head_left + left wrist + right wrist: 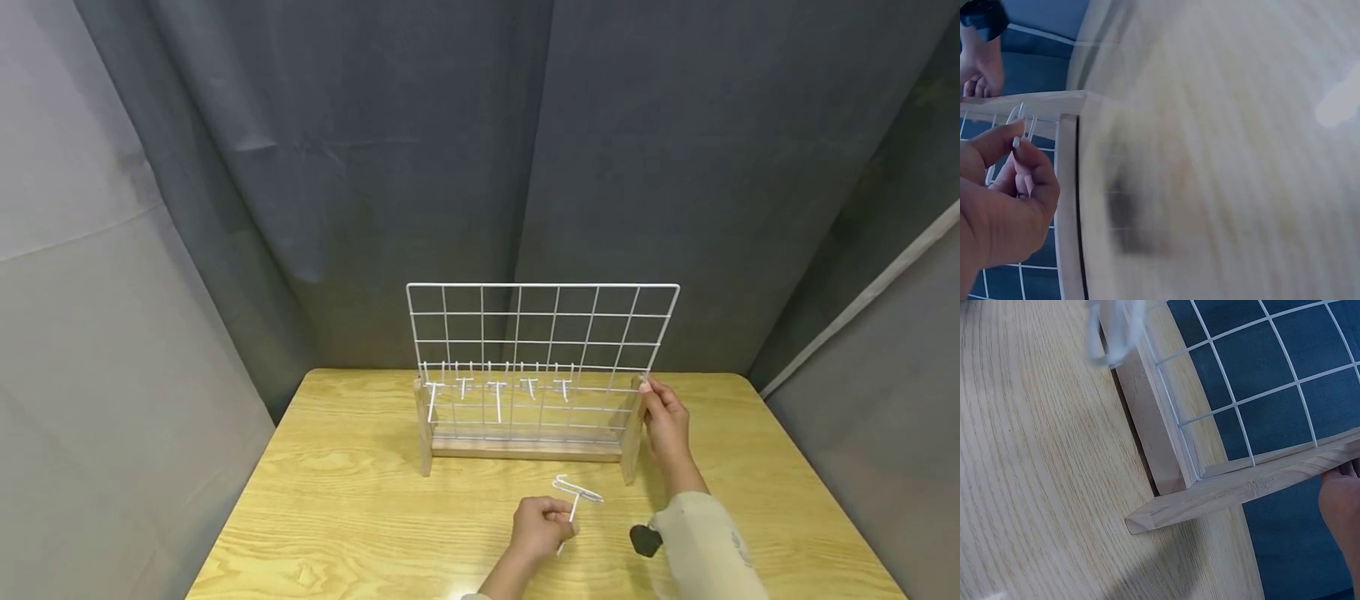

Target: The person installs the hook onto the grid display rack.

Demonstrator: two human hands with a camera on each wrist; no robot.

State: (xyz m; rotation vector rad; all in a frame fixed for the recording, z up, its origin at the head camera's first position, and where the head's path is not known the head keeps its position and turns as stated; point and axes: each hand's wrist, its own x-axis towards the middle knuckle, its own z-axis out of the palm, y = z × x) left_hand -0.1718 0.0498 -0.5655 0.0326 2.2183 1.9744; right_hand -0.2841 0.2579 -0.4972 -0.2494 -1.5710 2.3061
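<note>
A white wire display hook (576, 505) with a wide crossbar is pinched between the thumb and fingers of my left hand (538, 528), in front of the stand. Its rounded tip (1016, 142) shows between thumb and forefinger in the left wrist view. My right hand (667, 423) grips the right wooden post (632, 442) of the stand, thumb at the front, other fingers mostly hidden behind it. The stand carries an upright white wire grid (517, 342). Several similar white hooks (498, 403) hang in a row across the grid's middle.
A wooden rail (525, 451) joins the right post to the left post (423, 433). The stand is on a wood-grain table (337, 500). Grey curtains (420, 183) enclose the back and sides. A black device (645, 540) is at my right sleeve.
</note>
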